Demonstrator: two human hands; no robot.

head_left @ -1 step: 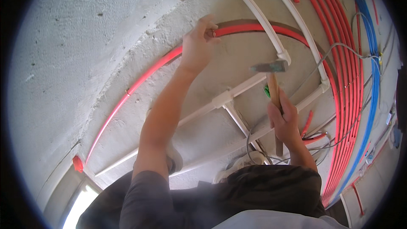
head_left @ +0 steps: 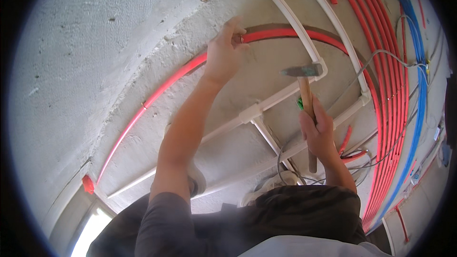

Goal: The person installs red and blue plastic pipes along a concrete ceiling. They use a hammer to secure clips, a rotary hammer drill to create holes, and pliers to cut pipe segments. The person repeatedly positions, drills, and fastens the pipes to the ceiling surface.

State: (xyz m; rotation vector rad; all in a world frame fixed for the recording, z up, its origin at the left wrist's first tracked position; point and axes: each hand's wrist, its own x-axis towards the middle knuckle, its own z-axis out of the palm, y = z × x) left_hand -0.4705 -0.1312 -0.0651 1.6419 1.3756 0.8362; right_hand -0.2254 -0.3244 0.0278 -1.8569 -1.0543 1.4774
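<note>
Head view: the right hand [head_left: 319, 133] is wrapped around the hammer [head_left: 305, 95]; the left hand [head_left: 222, 58], half curled, is over the red pipe [head_left: 271, 33] (whether gripping anything, I cannot tell).

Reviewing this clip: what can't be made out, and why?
Head view:
What, if anything, the left hand pinches: covered by fingers.
Part of the red conduit: behind that hand.
Mid-section of the hammer handle: inside the right hand.
Upper ends of the blue pipes: cut by the top edge.

My visible sleeve [head_left: 164, 216] is dark grey and short. My trousers [head_left: 309, 207] are dark and creased. My shoes [head_left: 266, 186] are pale. My left hand [head_left: 223, 57] and right hand [head_left: 318, 131] are bare.
</note>
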